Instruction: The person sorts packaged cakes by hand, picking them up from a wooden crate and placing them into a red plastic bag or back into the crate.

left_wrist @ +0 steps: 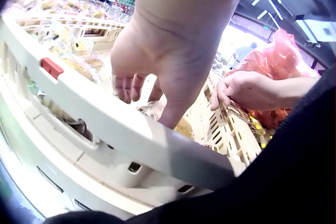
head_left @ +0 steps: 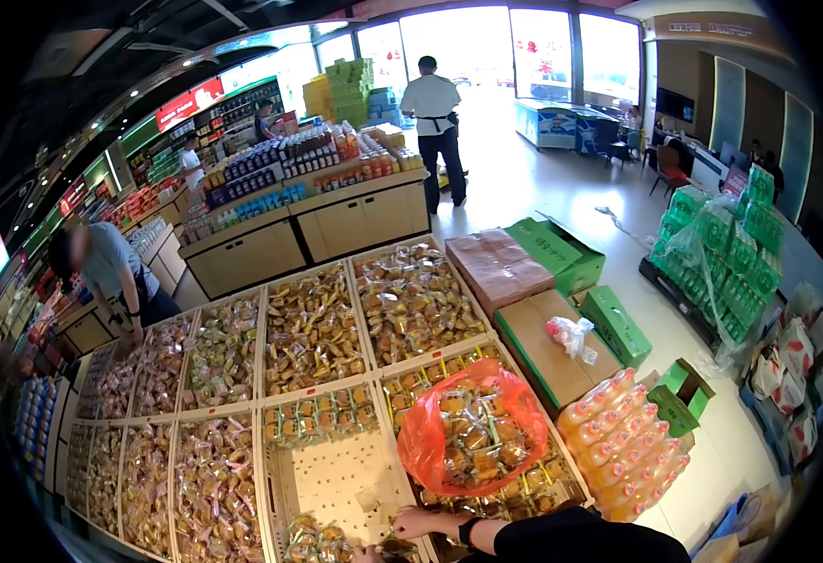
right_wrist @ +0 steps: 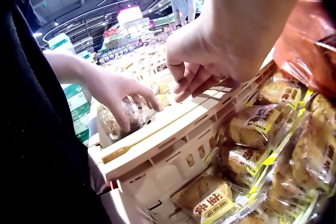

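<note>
At the near edge of the display, my left hand (head_left: 366, 555) reaches into a cream plastic crate (head_left: 332, 474). In the right wrist view its thumb and fingers curl round a clear-wrapped pastry (right_wrist: 135, 112). Other wrapped pastries (head_left: 313, 540) lie beside it in the crate. My right hand (head_left: 416, 522), loosely bent with nothing in it, hovers at the rim between this crate and the one on the right. That right crate carries brown wrapped pastries (right_wrist: 254, 124) with yellow strips. A red plastic bag (head_left: 414, 441) full of wrapped pastries sits on top of them.
More crates of wrapped pastries (head_left: 310, 324) spread left and back. Cardboard boxes (head_left: 557, 347) and orange drink bottles (head_left: 622, 441) stand to the right. A person (head_left: 116, 267) leans over the far left crates; another person (head_left: 433, 113) stands beyond the display.
</note>
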